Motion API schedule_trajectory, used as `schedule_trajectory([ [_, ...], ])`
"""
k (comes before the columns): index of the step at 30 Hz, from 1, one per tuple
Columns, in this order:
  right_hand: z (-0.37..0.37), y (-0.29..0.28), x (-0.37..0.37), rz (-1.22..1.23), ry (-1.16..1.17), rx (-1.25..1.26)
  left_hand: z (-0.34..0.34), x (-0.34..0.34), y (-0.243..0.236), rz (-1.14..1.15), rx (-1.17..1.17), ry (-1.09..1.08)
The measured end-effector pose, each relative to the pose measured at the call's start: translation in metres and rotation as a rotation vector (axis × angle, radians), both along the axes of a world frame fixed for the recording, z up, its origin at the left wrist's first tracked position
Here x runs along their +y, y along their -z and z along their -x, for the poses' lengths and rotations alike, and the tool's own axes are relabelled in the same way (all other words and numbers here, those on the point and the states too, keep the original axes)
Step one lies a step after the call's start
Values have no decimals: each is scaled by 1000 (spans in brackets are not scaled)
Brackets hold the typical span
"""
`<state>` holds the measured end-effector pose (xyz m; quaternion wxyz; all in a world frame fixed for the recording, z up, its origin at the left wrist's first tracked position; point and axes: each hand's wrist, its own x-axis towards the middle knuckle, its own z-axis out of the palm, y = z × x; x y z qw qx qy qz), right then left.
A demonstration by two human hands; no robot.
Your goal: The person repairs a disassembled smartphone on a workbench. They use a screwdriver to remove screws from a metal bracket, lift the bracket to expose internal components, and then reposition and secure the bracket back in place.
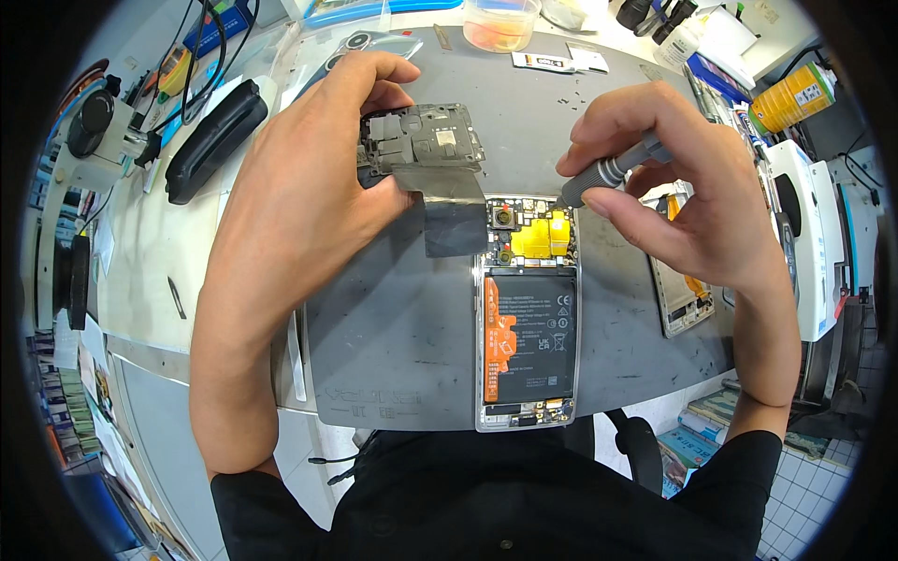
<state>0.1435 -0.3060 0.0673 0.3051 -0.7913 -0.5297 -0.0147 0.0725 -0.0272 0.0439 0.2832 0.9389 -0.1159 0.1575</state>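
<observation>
An opened smartphone (527, 318) lies back-up on the grey work mat (393, 337), its black battery, orange tape and yellow-taped board exposed. My left hand (309, 178) holds a dark inner cover plate (426, 145) lifted off the phone's top, with a grey film strip (454, 215) hanging from it. My right hand (673, 187) grips a grey screwdriver (608, 173), its tip pointing down at the phone's upper right corner.
A second phone frame (683, 299) lies on the mat under my right wrist. A black case (215, 140) and a microscope (98, 131) stand at the left. At the back are a plastic tub (500, 23), a phone back cover (360, 47) and a yellow can (793, 95).
</observation>
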Motion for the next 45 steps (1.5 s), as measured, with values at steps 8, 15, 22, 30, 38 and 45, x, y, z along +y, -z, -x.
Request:
schedule_trajectory([
  [8, 0, -3, 5, 18, -64, -162, 0, -1, -2, 1, 9, -2],
  [15, 6, -20, 2, 205, 10, -207, 0, 0, 0, -7, 3, -5],
  [22, 4, -12, 5, 51, -14, -4, -1, 0, 1, -4, -12, 14],
  [30, 4, -13, 4, 8, -9, 11, 0, 0, 0, 1, -3, 10],
  [38, 4, -10, 2, 24, -17, 13, -1, -1, 0, -1, 13, 3],
  [45, 3, -10, 4, 27, -21, -24, 1, 0, -1, -13, 14, -11],
])
